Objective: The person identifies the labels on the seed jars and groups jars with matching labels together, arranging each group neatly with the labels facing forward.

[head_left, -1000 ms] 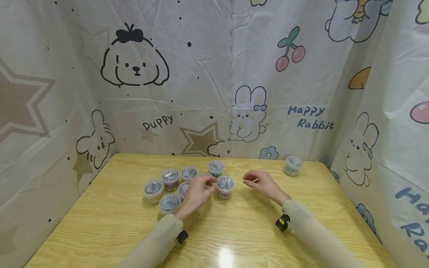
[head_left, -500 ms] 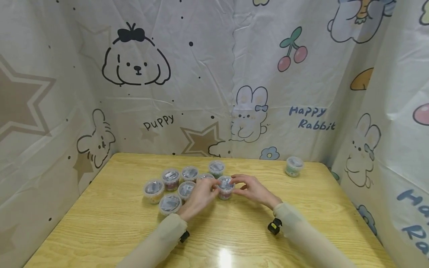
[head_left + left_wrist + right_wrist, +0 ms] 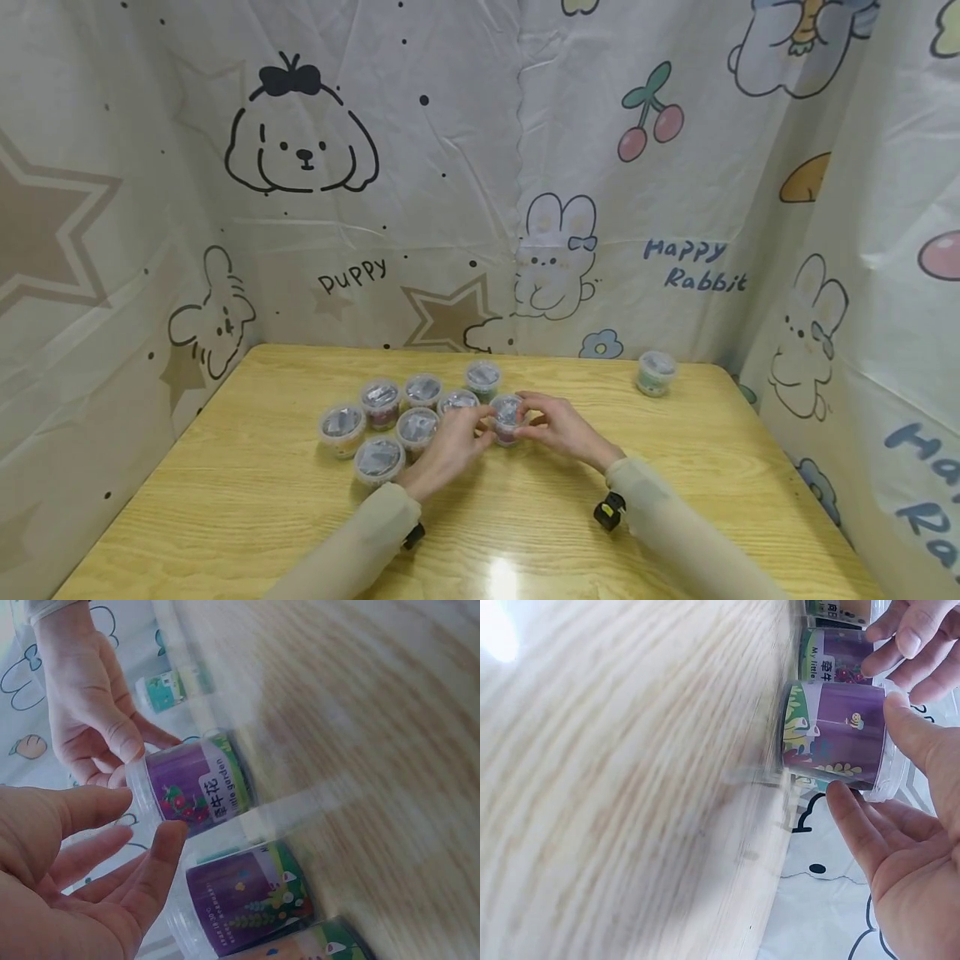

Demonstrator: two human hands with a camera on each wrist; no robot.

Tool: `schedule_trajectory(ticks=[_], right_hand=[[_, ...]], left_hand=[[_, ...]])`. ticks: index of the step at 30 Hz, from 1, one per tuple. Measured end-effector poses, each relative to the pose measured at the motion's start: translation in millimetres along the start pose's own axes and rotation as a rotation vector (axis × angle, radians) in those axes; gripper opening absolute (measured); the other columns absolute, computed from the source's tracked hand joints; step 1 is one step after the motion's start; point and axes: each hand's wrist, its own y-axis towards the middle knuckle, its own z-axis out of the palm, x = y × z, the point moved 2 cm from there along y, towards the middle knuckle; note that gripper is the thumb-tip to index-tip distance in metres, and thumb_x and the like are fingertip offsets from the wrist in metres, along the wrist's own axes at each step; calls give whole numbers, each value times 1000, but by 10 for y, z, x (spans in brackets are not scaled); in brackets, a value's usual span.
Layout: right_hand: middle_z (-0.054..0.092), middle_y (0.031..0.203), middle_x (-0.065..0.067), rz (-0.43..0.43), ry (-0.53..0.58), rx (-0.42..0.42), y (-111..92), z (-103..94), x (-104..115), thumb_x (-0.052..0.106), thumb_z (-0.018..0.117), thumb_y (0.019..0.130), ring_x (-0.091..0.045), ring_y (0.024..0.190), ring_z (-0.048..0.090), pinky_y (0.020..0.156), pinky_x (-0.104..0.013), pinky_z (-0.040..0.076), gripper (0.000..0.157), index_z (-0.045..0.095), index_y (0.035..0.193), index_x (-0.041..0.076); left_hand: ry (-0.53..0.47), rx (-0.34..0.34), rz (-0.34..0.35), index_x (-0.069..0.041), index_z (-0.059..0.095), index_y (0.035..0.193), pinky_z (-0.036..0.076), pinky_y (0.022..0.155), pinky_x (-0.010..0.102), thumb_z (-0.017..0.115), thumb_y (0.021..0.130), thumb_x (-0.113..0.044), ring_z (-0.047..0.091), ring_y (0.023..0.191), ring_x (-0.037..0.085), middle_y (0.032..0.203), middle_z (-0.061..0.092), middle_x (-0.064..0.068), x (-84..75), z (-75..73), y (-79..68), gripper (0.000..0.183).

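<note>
A small plastic tub [image 3: 507,419] with a clear lid and a purple label stands on the table between both hands. My right hand [image 3: 562,427] grips it at the lid from the right, the thumb [image 3: 911,724] on one side and the fingers on the other. At its left side is my left hand [image 3: 452,437], thumb and fingers spread and slightly bent, fingertips right beside the lid in the left wrist view. The label [image 3: 193,787] shows flowers and the words "little garden". Another purple-labelled tub [image 3: 251,896] stands close by.
Several similar lidded tubs are grouped to the left, among them a front one [image 3: 378,460], a leftmost one [image 3: 342,431] and a green-labelled one [image 3: 482,379] at the back. A lone green tub [image 3: 656,373] stands at the table's [image 3: 247,517] far right. Printed curtains [image 3: 450,167] surround the table.
My right hand has moved left from beside the tub and taken hold of it. The tub has shifted slightly right, and more purple shows on its side. The left hand stays close to it.
</note>
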Motion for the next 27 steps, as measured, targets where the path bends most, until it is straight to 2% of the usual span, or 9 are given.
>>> schedule_trajectory(ticks=[4, 9, 14, 18, 23, 27], right_hand=[[53, 141, -20, -8, -5, -11, -26, -4, 11, 20, 74, 87, -38, 131, 50, 87, -40, 58, 14, 60, 85, 17], [54, 140, -20, -35, -18, -76, -57, -10, 64, 23, 75, 87, -38, 127, 53, 84, -38, 58, 16, 59, 84, 18], [57, 137, -20, -46, -37, -135, -76, -25, 145, 24, 76, 85, -37, 123, 57, 83, -35, 59, 19, 58, 85, 18], [58, 135, -20, -36, -31, -148, -81, -26, 224, 25, 76, 85, -37, 122, 58, 84, -34, 58, 19, 59, 86, 18], [58, 136, -19, -21, -30, -151, -84, -27, 315, 28, 74, 87, -37, 125, 56, 87, -37, 57, 17, 60, 86, 19], [59, 135, -19, -34, -15, -165, -80, -56, 389, 26, 75, 86, -36, 124, 57, 88, -41, 57, 17, 59, 86, 20]], left_hand=[[-19, 4, -4, 2, 68, 116, 60, 69, 29, 69, 88, -1, 73, 89, 27, 109, 72, 18, -11, -11, 2, 29], [-46, -20, -6, 0, 70, 114, 60, 73, 29, 67, 91, -4, 72, 93, 28, 111, 72, 17, -23, -35, 1, 24], [-77, -46, 33, -1, 69, 112, 60, 77, 31, 69, 90, -5, 71, 98, 30, 113, 70, 16, -40, -85, 5, 22], [-97, -51, 48, -3, 70, 110, 59, 82, 35, 70, 90, -9, 70, 101, 28, 111, 71, 13, -21, -130, -2, 20], [-168, -35, 38, -8, 69, 107, 57, 87, 40, 70, 91, -15, 68, 103, 28, 109, 70, 9, 5, -192, -13, 17], [-257, -10, 28, -11, 65, 100, 56, 90, 38, 70, 91, -18, 66, 104, 24, 107, 68, 6, 14, -242, -15, 13]])
